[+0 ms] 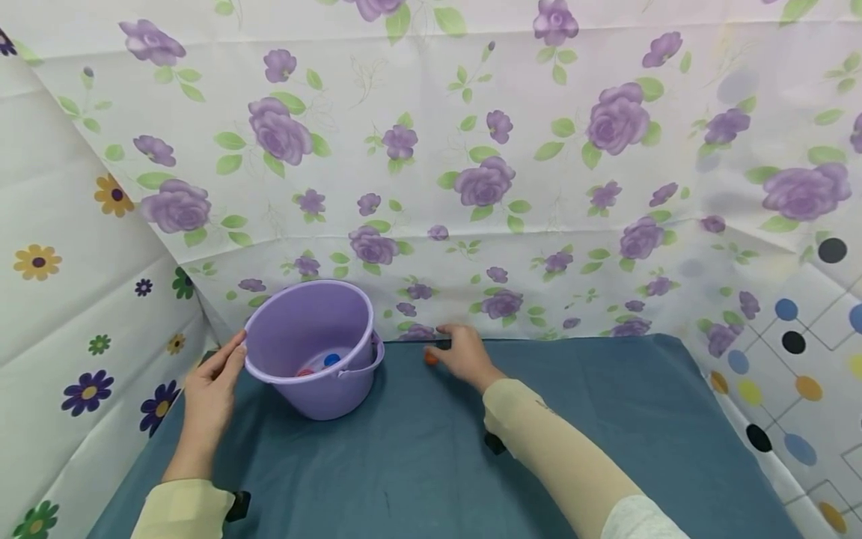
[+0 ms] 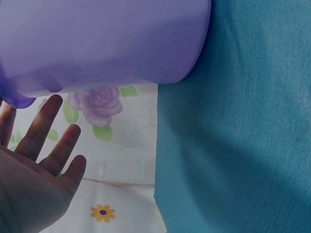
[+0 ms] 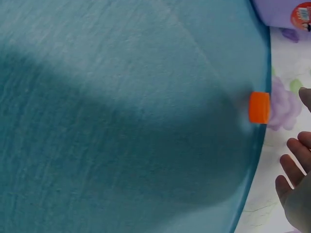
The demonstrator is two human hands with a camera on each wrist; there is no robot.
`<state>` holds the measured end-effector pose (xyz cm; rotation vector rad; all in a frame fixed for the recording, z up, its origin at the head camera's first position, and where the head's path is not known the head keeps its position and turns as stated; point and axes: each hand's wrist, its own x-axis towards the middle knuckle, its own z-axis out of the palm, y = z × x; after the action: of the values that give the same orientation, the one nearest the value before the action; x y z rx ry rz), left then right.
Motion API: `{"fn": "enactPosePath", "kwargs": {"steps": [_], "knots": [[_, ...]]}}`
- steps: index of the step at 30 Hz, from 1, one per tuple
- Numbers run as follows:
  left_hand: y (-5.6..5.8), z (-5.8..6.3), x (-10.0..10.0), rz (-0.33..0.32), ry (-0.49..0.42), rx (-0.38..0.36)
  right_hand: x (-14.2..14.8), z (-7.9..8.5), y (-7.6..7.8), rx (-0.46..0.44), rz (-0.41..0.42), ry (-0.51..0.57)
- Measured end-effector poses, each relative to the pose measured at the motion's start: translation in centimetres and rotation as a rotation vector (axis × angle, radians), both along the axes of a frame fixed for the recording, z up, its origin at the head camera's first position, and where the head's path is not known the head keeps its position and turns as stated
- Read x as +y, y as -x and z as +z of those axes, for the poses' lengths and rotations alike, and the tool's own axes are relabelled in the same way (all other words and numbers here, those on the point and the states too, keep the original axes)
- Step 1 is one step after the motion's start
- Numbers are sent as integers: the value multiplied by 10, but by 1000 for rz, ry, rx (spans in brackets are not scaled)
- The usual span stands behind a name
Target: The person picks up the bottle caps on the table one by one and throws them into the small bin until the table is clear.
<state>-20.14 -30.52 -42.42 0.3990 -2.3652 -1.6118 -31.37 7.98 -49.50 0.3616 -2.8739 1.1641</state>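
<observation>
A purple bucket [image 1: 323, 397] stands at the left of the cloth, its mouth turned toward me. At its left rim, my left hand [image 1: 214, 385] pinches the edge between thumb and fingers; the other fingers spread loosely below the bucket wall [image 2: 112, 43] in the left wrist view. A blue piece [image 1: 332, 360] and a red piece [image 1: 306, 372] lie inside. My right hand [image 1: 465, 358] reaches over a small orange piece [image 3: 259, 107] near the back edge. Thumb and fingers of that hand [image 3: 297, 179] are parted, with a gap to the orange piece in the right wrist view.
Blue-grey cloth [image 1: 431, 464] covers the table. A flowered white sheet [image 1: 444, 180] rises right behind it, with patterned sheets at the left and right sides. The bucket's handle [image 1: 367, 367] hangs down on its right side.
</observation>
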Motion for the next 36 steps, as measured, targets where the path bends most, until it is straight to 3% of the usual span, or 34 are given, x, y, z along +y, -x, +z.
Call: {"fn": "enactPosePath", "kwargs": {"steps": [13,36], "knots": [[0,0,0,9,7,7,-1,-20,-3,-59,22,-56],[0,0,-1,-5,17,4,-2,-33,-8,0,52,-101]]}}
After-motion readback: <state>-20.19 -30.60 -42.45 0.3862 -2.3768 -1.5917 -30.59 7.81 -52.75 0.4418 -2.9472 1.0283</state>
